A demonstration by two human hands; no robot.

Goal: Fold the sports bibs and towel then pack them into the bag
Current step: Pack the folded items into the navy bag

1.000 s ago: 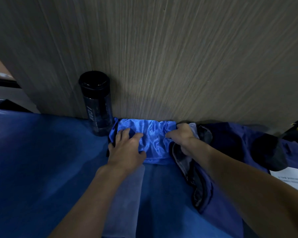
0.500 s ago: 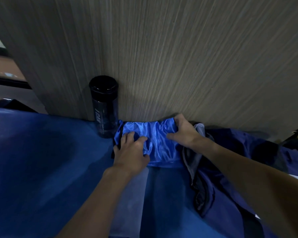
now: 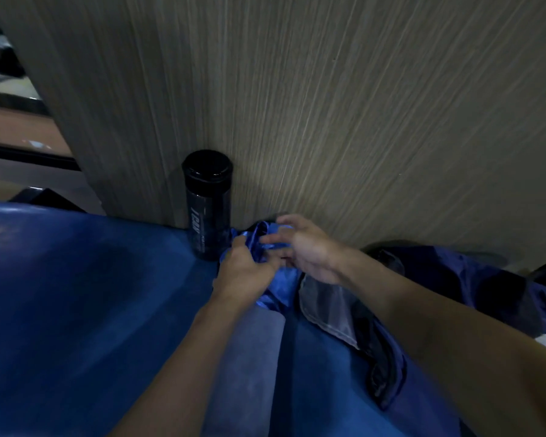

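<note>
Left hand [image 3: 243, 274] grips bunched bib [image 3: 282, 283]; right hand [image 3: 309, 250], fingers spread, hovers over it. Risk: shiny folds slip loose; bottle [image 3: 207, 209] beside left hand gets knocked.

The bib [image 3: 281, 279] is shiny blue satin, bunched into a crumpled wad just right of the black bottle [image 3: 207, 203], at its base. The left hand [image 3: 243, 275] grips the wad's near side; the spread fingers of the right hand [image 3: 306, 247] lie against its top. The towel [image 3: 249, 357], pale grey-blue and folded into a long narrow strip, lies flat on the worktop [image 3: 76, 294], running from under the bib away from the bottle. The bag [image 3: 454, 279], dark navy with grey lining showing, lies slumped further right of the bottle, past the bib.
</note>
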